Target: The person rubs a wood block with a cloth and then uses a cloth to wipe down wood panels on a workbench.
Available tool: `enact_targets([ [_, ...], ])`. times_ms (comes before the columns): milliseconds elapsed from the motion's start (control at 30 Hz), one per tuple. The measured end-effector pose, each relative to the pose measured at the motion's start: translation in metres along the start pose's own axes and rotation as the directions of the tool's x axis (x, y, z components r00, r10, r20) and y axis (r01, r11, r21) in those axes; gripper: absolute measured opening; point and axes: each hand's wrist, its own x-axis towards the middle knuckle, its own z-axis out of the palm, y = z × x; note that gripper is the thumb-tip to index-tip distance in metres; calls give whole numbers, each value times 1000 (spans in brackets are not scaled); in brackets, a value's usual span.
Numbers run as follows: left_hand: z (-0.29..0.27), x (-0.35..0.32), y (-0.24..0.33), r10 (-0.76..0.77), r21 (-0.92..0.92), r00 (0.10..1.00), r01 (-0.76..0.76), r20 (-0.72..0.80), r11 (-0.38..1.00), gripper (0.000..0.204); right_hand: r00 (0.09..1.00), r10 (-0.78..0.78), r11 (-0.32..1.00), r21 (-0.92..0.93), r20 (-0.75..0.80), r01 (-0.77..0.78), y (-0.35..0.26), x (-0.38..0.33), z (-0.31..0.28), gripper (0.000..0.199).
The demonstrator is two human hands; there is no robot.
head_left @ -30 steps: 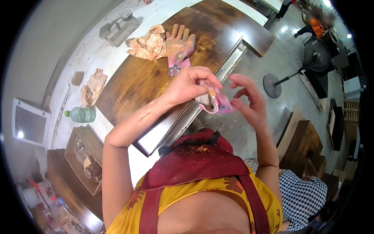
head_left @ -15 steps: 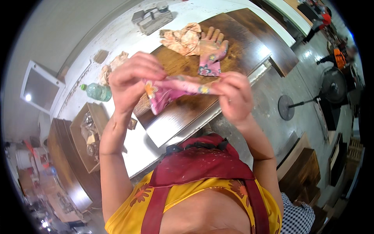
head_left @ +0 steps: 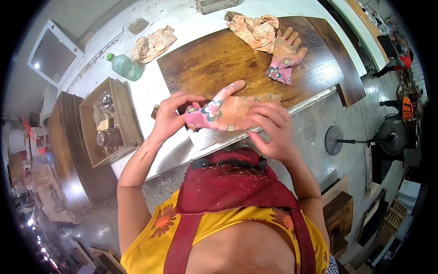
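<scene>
Shiny brown wood lies on the white tabletop, with grey floor beside it. Over the wood's near edge, left fingers hold a flowery glove by its open end while right fingers curl at the other, their grip unclear. Light, even pulls should stop bunching.
</scene>
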Motion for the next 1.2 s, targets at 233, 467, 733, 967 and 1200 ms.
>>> enact_targets([
  [233,31,45,36,-34,-496,983,120,178,860,38,917,327,923,286,-229,-258,-10,-7,-12,17],
  [467,108,93,93,187,-466,882,41,433,884,37,762,604,780,366,-232,-507,-23,-28,-44,19],
  [733,179,106,89,211,-278,767,-44,605,959,44,462,873,482,426,-156,-766,-4,-78,-43,18],
  [967,165,66,97,364,-227,760,-285,538,931,42,348,936,180,772,56,-609,22,-124,-12,12],
  [1200,177,-14,74,-154,-544,697,661,700,516,40,377,922,151,816,87,-558,11,-159,44,9],
])
